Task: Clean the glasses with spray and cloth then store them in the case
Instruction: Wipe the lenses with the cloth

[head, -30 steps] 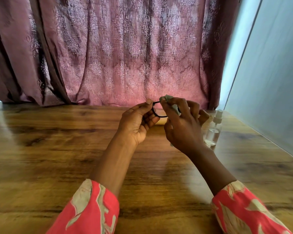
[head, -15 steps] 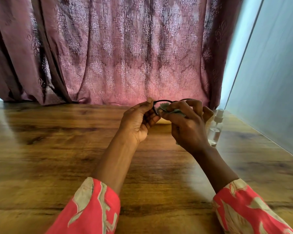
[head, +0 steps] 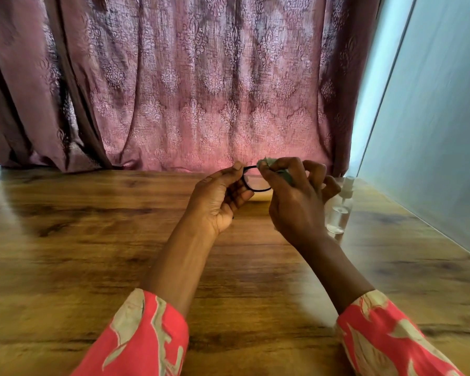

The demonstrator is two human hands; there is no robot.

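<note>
Wiping is in hand, we judge: in the head view our left hand (head: 220, 202) pinches the glasses (head: 255, 185) above the table (head: 92, 240); our right hand (head: 296, 196) pinches the cloth (head: 282, 175) on a lens. Next comes casing; no case is visible.

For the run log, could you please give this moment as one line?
left hand holds glasses | right hand wipes with cloth | spray bottle on table

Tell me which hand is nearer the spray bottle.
Right. The right hand, holding the cloth on the glasses, sits just beside the spray bottle; the left hand holds the frame's far side, farther away.
</note>
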